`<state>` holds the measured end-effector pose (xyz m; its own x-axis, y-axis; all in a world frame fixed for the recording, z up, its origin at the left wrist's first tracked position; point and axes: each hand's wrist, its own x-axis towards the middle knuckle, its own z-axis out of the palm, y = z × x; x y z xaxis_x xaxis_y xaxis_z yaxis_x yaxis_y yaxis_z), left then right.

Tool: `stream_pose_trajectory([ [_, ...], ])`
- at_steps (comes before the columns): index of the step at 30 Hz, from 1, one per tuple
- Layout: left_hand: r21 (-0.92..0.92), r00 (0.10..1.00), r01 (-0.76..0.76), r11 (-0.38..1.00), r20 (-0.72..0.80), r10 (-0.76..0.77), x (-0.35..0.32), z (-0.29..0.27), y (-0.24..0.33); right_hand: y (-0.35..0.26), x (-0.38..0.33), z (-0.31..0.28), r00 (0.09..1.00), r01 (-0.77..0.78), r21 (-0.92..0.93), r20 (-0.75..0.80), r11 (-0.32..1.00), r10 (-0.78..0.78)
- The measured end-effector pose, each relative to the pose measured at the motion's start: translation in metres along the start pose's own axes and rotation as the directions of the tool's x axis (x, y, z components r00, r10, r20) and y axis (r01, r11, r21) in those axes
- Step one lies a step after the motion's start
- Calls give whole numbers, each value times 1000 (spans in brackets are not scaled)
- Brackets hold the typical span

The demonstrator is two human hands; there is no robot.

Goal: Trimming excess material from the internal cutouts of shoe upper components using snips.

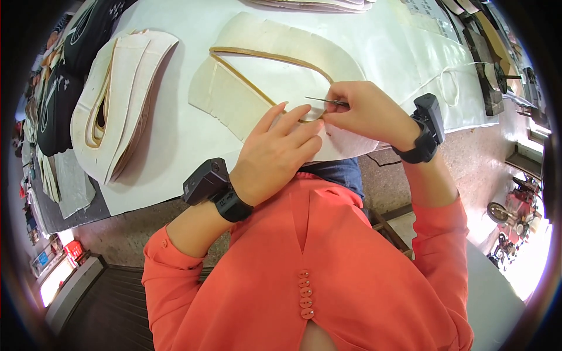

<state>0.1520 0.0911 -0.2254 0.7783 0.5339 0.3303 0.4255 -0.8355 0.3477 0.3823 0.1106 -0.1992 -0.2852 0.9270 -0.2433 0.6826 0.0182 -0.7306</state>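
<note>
A cream cloth piece (266,32), looped like a shoe upper with a brown-bound inner edge, lies flat on the white-covered table. My left hand (272,149) rests palm down on its near side, fingers stretched out and fingertips on the cloth by the brown binding. At the loop's right side, my right hand (366,111) is closed on a slim pointed metal tool (335,102) with a dark grip. Its thin tip points left, over the opening of the loop. I cannot make out what kind of tool it is. The right fingertips also touch the bound edge.
To the left stands a stack of similar cream pieces (149,58), with dark patterned cloth pieces (55,111) beyond it. More cream pieces (316,4) lie at the far edge. White cord (448,88) and a dark metal fixture (486,70) are at the right.
</note>
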Motion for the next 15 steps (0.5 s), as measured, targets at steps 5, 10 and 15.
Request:
stream_pose_trajectory([
  [5,13,1000,-1,1000,13,0,-1,-3,0,-8,-4,-17,991,-108,-108,68,988,115],
  [10,34,1000,13,999,4,-13,4,0,7,-3,-3,-12,994,-107,-10,25,994,107],
  [15,46,999,30,998,27,-32,3,2,9,-8,2,-10,994,-101,-131,35,986,106],
])
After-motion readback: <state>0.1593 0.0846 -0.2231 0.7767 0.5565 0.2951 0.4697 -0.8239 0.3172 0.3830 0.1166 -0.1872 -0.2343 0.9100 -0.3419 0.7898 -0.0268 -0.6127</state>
